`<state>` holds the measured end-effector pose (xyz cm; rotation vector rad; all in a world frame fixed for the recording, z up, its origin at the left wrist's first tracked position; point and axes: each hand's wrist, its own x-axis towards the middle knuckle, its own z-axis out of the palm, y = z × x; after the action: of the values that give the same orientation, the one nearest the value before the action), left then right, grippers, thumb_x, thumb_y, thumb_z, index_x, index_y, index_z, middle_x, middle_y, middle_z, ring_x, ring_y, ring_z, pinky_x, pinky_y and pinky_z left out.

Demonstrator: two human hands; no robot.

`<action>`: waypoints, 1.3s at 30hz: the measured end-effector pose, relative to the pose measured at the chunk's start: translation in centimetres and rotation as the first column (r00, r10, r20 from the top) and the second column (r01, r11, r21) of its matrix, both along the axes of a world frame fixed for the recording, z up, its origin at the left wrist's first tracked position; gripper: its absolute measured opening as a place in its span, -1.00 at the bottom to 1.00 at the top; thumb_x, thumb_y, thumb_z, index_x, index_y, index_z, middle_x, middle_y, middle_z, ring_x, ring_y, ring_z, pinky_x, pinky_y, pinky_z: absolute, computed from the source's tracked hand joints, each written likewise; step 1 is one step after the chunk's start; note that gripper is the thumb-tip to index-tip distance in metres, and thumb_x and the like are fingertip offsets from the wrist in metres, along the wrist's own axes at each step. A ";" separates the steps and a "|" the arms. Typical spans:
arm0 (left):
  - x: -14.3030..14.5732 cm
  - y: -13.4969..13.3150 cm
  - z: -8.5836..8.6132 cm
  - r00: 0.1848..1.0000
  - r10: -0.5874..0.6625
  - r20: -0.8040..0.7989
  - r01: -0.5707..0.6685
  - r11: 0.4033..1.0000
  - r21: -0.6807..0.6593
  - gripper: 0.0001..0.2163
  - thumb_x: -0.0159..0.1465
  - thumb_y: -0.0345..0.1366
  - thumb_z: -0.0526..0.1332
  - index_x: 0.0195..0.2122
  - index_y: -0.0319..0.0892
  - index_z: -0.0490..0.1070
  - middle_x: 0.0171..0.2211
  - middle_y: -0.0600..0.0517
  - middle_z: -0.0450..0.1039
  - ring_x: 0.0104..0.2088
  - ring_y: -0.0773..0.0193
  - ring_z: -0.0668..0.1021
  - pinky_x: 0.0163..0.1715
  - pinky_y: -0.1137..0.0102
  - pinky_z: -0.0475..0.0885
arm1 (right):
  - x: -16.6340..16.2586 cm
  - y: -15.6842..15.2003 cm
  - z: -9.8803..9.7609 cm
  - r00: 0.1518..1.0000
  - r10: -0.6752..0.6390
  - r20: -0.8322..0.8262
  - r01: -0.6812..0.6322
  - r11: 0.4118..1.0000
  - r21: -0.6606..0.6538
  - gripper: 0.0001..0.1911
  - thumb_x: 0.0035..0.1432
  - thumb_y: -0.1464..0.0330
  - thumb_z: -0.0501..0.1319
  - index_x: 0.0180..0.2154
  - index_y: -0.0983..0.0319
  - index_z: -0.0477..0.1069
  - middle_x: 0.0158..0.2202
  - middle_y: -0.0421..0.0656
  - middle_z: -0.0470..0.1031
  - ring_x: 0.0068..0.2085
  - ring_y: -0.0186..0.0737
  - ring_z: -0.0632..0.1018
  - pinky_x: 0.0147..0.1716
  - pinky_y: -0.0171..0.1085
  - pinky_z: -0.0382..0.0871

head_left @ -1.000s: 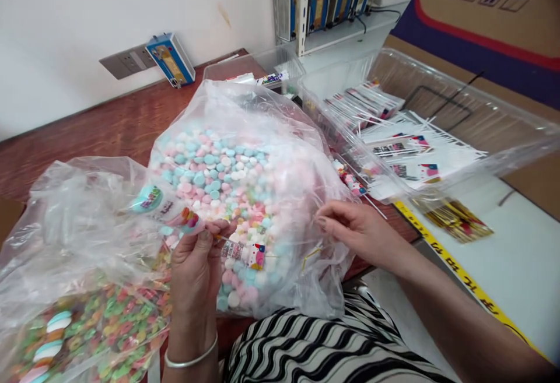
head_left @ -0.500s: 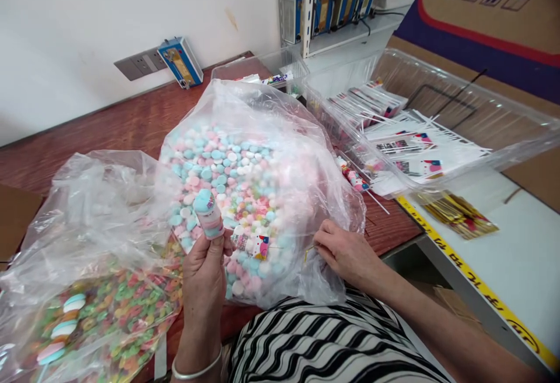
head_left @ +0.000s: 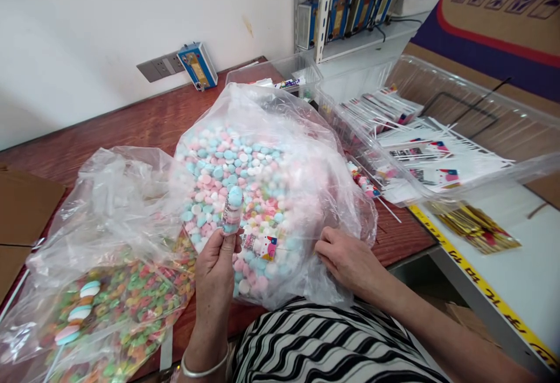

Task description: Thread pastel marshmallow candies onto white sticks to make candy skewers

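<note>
The left hand (head_left: 217, 266) was closed around the lower end of a wrapped candy piece (head_left: 232, 211), pinched between thumb and fingers, with the candy's pale blue top pointing up. A silvery bracelet (head_left: 205, 371) circled that wrist. Just beside the fingertips was a small printed label (head_left: 260, 246) with a colourful end; whether the hand also gripped it could not be told. The right hand (head_left: 345, 255) was curled at the lower right side of a large clear bag (head_left: 271, 100), fingertips turned inward; whether anything was pinched there could not be seen.

The bag, full of pink, blue and white candies, sat on the reddish-brown table (head_left: 87, 120) behind the held candy. To its left lay a second clear bag (head_left: 125, 176) with ring-shaped gummies, and a candy skewer (head_left: 80, 313) showed at its near part. On the right, a clear plastic tray (head_left: 441, 83) held white sticks and printed labels, and near it a bundle of gold ties (head_left: 479, 228) rested on a white surface (head_left: 534, 220) edged with a yellow strip (head_left: 481, 284). Farther back, a blue device (head_left: 196, 67) leaned by the wall socket (head_left: 161, 67).
</note>
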<state>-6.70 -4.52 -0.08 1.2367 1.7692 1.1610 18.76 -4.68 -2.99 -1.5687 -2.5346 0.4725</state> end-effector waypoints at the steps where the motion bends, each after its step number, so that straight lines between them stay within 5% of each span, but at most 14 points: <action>1: 0.0 0.1 0.1 1.000 -0.017 -0.025 0.017 1.000 0.006 -0.72 0.33 -0.08 0.12 -0.40 -0.16 0.40 -0.48 0.12 0.31 -0.42 0.35 0.35 -0.40 0.47 0.22 | 0.0 0.0 -0.2 0.999 -0.001 -0.043 0.002 1.000 0.013 -0.83 0.23 0.50 0.14 -0.40 0.24 0.41 -0.28 -0.09 0.45 -0.28 -0.19 0.48 -0.33 -0.26 0.31; 5: 0.0 0.5 0.3 0.967 -0.102 -0.233 0.125 0.988 0.085 -0.74 0.36 -0.19 0.08 -0.45 -0.16 0.33 -0.44 0.09 0.29 -0.39 0.32 0.36 -0.35 0.45 0.25 | 0.2 -0.2 0.5 0.962 0.001 -0.275 0.038 0.990 0.137 -0.87 0.24 0.53 0.09 -0.31 0.26 0.39 -0.24 -0.07 0.50 -0.22 -0.18 0.51 -0.24 -0.24 0.35; 9: 1.1 1.2 -0.1 0.856 -0.168 -0.489 0.270 0.952 0.145 -0.80 0.34 -0.38 0.05 -0.41 -0.16 0.37 -0.38 0.04 0.33 -0.32 0.27 0.41 -0.28 0.43 0.30 | -0.9 -0.2 2.7 0.905 -0.015 -0.425 0.165 0.934 0.318 -0.87 0.28 0.49 0.10 -0.32 0.23 0.36 -0.48 -0.22 0.44 -0.46 -0.30 0.46 -0.43 -0.32 0.25; 15: 4.4 2.2 -1.2 0.687 -0.166 -0.708 0.373 0.916 0.147 -0.80 0.33 -0.48 0.04 -0.16 -0.12 0.41 -0.35 0.03 0.37 -0.35 0.26 0.46 -0.35 0.42 0.32 | -4.7 1.6 3.3 0.939 0.017 -0.343 0.191 0.804 0.563 -0.71 0.32 0.41 0.13 -0.49 0.21 0.29 -0.61 -0.25 0.34 -0.56 -0.31 0.38 -0.48 -0.26 0.09; 22: 6.0 1.7 -1.8 0.690 -0.106 -0.716 0.341 0.920 0.193 -0.89 0.33 -0.47 0.04 -0.31 -0.13 0.26 -0.49 0.07 0.37 -0.47 0.25 0.46 -0.46 0.41 0.31 | -6.3 3.5 1.2 0.983 -0.097 -0.155 0.170 0.791 0.588 -0.70 0.32 0.42 0.07 -0.50 0.20 0.27 -0.63 -0.22 0.38 -0.58 -0.29 0.38 -0.50 -0.24 0.01; 28: 6.2 1.6 -2.6 0.679 -0.054 -0.732 0.377 0.881 0.285 -0.65 0.35 -0.41 0.06 0.17 -0.20 0.19 -0.23 -0.11 0.54 -0.30 0.17 0.59 -0.33 0.36 0.43 | -6.4 3.7 1.1 0.980 -0.154 -0.125 0.198 0.805 0.560 -0.72 0.30 0.42 0.08 -0.50 0.19 0.29 -0.62 -0.21 0.38 -0.58 -0.26 0.41 -0.52 -0.23 0.01; 31: 6.2 1.6 -2.7 0.674 -0.111 -0.730 0.405 0.882 0.240 -0.54 0.37 -0.42 0.04 0.29 -0.18 0.08 -0.26 -0.08 0.53 -0.33 0.21 0.57 -0.33 0.37 0.44 | -6.5 3.7 1.3 0.982 -0.157 -0.104 0.188 0.795 0.576 -0.74 0.28 0.44 0.11 -0.49 0.20 0.29 -0.61 -0.19 0.37 -0.57 -0.24 0.40 -0.51 -0.21 0.01; 36: 6.0 1.7 -2.5 0.693 -0.110 -0.712 0.388 0.890 0.240 -0.68 0.34 -0.46 0.03 0.09 -0.18 0.38 -0.37 -0.04 0.45 -0.39 0.21 0.50 -0.41 0.37 0.40 | -6.3 3.2 1.6 0.996 0.001 -0.094 0.058 0.784 0.618 -0.73 0.29 0.47 0.10 -0.48 0.19 0.32 -0.60 -0.17 0.37 -0.53 -0.19 0.36 -0.44 -0.18 0.06; 39: 5.8 2.1 -2.1 0.831 -0.129 -0.542 0.314 0.911 0.266 -0.75 0.33 -0.45 0.07 -0.06 -0.18 0.48 -0.35 -0.04 0.46 -0.34 0.24 0.50 -0.33 0.37 0.41 | -6.3 3.0 1.3 0.986 0.068 -0.153 0.040 0.791 0.610 -0.77 0.31 0.47 0.10 -0.42 0.22 0.37 -0.58 -0.18 0.39 -0.51 -0.20 0.38 -0.42 -0.18 0.10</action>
<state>-0.87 -2.38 -2.18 2.0729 1.7523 1.0942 12.45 -1.64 -1.64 -1.1971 -2.2335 -0.2110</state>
